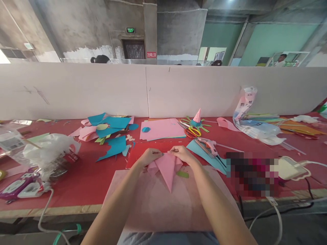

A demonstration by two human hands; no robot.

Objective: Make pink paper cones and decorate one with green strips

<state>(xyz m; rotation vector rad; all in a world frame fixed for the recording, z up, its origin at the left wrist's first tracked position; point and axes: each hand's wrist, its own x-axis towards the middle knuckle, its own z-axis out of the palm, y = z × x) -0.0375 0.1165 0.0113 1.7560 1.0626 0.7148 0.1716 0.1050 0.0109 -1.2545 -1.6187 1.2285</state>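
Note:
Both my hands pinch the far edge of a folded pink paper (167, 170), whose pointed end faces me. My left hand (152, 156) grips its upper left corner, and my right hand (181, 153) grips the upper right, close beside it. Curled flaps of the paper stick out on either side below my fingers. Underneath lies a pale pink board (158, 207), with a small green paper piece (183, 174) on it to the right of the fold. A red sheet (138, 154) lies just beyond my hands.
Blue paper scraps (112, 127) lie at the back left, near stacked pink sheets (163, 129). A pink paper cone (198, 116) stands by yellow-handled scissors (192, 131). A pink glue gun (209, 146) rests at right. A plastic bag (51, 153) sits left; a white partition (102, 88) rises behind.

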